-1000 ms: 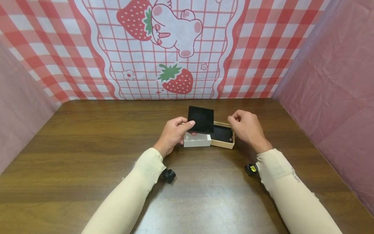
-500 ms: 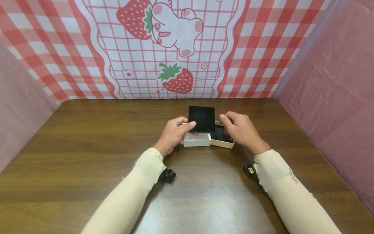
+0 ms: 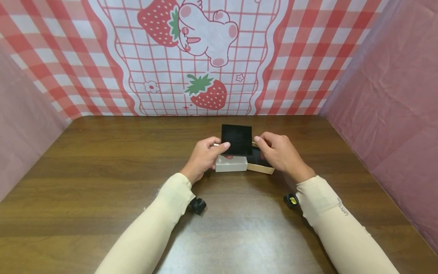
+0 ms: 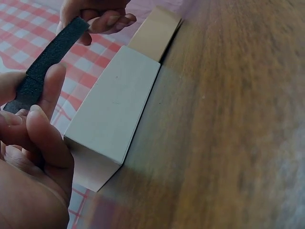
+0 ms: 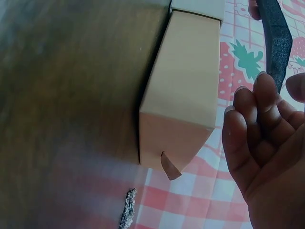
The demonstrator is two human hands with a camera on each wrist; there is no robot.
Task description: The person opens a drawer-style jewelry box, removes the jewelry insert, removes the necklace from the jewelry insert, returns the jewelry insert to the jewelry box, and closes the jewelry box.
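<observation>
My left hand (image 3: pixel 204 156) pinches a thin square of black foam (image 3: pixel 237 140) by its left side, thumb on top, above a drawer-style box. The left wrist view shows the foam (image 4: pixel 45 62) edge-on between thumb and fingers. Just right of the foam's far edge is my right hand (image 3: pixel 282 152), fingers loosely bent and holding nothing. In the right wrist view its fingertips (image 5: pixel 262 83) overlap the foam's end. The box has a white sleeve (image 3: pixel 230 164) and a tan drawer (image 3: pixel 261 169) slid out to the right. Black lining (image 3: pixel 256 156) shows inside the drawer; my right hand hides part of it.
A small brown pull tab (image 5: pixel 170 167) sticks out of the drawer's end. Beyond that end a silvery, glittering strip (image 5: pixel 127 210) lies on the wooden table (image 3: pixel 113 182). Checked strawberry cloth (image 3: pixel 308 57) hangs behind the table, pink cloth (image 3: pixel 393 95) on the right.
My right hand has moved left over the drawer, up close to the foam's right edge. The left hand and the foam have shifted barely; the box stays put.
</observation>
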